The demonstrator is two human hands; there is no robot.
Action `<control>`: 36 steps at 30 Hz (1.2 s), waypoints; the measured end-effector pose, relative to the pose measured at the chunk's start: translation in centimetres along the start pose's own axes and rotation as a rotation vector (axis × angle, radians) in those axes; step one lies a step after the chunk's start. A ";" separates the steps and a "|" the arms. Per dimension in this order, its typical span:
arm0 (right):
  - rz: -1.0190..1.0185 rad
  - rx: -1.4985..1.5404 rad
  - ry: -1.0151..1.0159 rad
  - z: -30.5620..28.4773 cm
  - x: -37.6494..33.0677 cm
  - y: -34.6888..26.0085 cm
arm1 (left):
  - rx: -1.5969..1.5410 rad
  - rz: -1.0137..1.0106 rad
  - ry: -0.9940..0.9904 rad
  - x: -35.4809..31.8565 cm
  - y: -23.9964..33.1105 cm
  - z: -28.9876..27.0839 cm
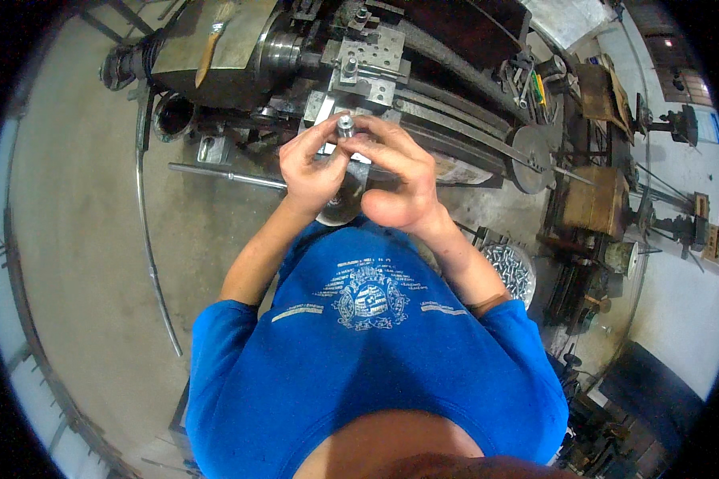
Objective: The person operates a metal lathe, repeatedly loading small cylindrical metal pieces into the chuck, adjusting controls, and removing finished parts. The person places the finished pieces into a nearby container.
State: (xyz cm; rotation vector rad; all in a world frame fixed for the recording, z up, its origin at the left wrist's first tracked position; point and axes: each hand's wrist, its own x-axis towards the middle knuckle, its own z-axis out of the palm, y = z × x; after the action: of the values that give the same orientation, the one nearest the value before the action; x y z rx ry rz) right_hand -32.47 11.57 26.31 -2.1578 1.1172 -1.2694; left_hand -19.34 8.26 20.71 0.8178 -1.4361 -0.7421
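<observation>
A small shiny metal part (345, 125), round with a narrower tip, is held upright between the fingertips of both hands. My left hand (311, 166) pinches it from the left side. From the right, the curled fingers of my right hand (399, 168) close on the same part, with the thumb side partly hidden. Both hands are in front of the lathe's tool post (367, 68), close to its carriage. Fingers cover the part's lower end.
The lathe chuck (282, 52) lies far left of the tool post. A wooden-handled brush (208, 57) rests on the headstock. A metal bar (228, 176) juts out left of my hands. To the right stands a container of bolts (510, 270); wrenches (522, 97) lie farther back.
</observation>
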 end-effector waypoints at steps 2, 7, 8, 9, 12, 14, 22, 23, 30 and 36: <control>0.006 -0.030 0.004 0.2 -0.1 0.2 | 0.092 0.083 -0.022 0.3 0.1 -0.1; 0.022 -0.009 0.031 0.6 -0.1 0.2 | 0.216 0.355 -0.014 1.2 -0.5 0.2; 0.015 -0.009 0.042 0.6 -0.1 0.2 | 0.227 0.391 -0.009 1.3 -0.5 0.4; 0.008 -0.010 0.053 0.6 -0.1 0.3 | 0.218 0.376 -0.036 1.5 -0.5 0.5; -0.011 -0.061 0.084 -0.2 -0.3 1.0 | 0.177 0.251 -0.126 1.7 -0.6 0.7; -0.032 -0.090 0.103 -0.9 -0.3 1.6 | 0.055 -0.174 -0.206 1.5 0.4 0.7; -0.081 -0.129 0.050 -2.6 -0.2 3.0 | -0.300 -0.413 -0.254 4.1 2.7 2.1; -0.088 -0.139 0.049 -2.8 -0.2 3.2 | -0.303 -0.449 -0.276 4.3 2.6 2.3; -0.066 -0.051 -0.054 -4.4 -0.8 4.4 | -0.164 -0.498 -0.324 4.2 2.7 3.6; 0.000 0.102 -0.113 -5.8 -0.7 5.6 | -0.333 -0.593 -0.299 3.8 2.1 3.7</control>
State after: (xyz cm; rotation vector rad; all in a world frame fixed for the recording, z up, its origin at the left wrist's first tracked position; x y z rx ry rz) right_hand -40.06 9.13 25.13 -2.1252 0.9858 -1.1626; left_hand -23.11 6.09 24.45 0.9013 -1.2769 -1.5645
